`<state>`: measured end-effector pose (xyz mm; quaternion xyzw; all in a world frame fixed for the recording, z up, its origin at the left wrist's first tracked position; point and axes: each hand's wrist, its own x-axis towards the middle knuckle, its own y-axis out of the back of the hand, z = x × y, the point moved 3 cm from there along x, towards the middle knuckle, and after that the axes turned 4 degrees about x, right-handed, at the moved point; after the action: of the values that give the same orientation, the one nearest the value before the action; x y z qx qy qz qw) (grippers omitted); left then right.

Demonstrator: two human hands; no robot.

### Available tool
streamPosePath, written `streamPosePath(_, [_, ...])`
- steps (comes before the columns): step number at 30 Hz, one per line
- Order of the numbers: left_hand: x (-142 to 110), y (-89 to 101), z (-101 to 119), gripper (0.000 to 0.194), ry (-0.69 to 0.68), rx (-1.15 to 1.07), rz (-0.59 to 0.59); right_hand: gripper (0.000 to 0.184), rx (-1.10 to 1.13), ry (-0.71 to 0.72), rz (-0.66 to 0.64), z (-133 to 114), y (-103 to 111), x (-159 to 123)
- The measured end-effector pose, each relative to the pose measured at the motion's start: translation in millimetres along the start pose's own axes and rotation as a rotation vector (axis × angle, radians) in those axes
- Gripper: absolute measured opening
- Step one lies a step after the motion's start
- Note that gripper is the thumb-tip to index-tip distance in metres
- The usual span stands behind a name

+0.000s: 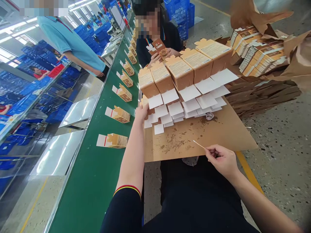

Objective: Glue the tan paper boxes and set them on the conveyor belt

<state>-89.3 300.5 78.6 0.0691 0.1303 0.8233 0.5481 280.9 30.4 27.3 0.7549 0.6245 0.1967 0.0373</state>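
My right hand pinches a thin cotton swab above a brown cardboard sheet with dark wet-looking spots. My left hand reaches to the left end of a stack of tan cartons, its fingers closed at a carton low in the stack and partly hidden. White lid flaps stick out from the stacked cartons toward me. A small clear round dish sits on the sheet just below the flaps.
Cartons stand in a row along the green conveyor belt to my left. Across from me a person holds an unfolded carton. Bundled flat cartons lie in brown paper at right. Another person stands beyond the belt.
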Motion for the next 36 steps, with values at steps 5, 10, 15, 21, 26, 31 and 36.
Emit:
streamPosePath(5, [-56,35.4,-22,0.044,0.029,-0.205,0.101,0.034,-0.018,-0.012,0.014,4,3,-1])
streamPosePath(10, [-158,55.7,-53,0.067,0.090,-0.545,-0.030,0.024,0.012,0.027,-0.056,-1,-6,-4])
streamPosePath(15, [-216,19.0,-80,0.078,0.186,-0.479,-0.142,0.019,-0.024,0.145,-0.199,-7,-40,-9])
streamPosePath(21, [-212,9.3,-88,0.079,0.169,-0.302,-0.156,0.023,-0.148,0.234,-0.353,6,-87,-8])
streamPosePath(26, [-215,11.6,-83,0.085,0.160,-0.237,-0.141,0.025,-0.191,0.241,-0.464,10,-95,-6])
streamPosePath(31, [-222,6.9,-81,0.089,0.099,-0.154,-0.114,0.026,-0.183,0.185,-0.401,12,-82,3])
streamPosePath(36, [-237,3.3,-90,0.089,-0.035,0.049,-0.042,0.023,-0.089,0.158,-0.235,10,-55,-2])
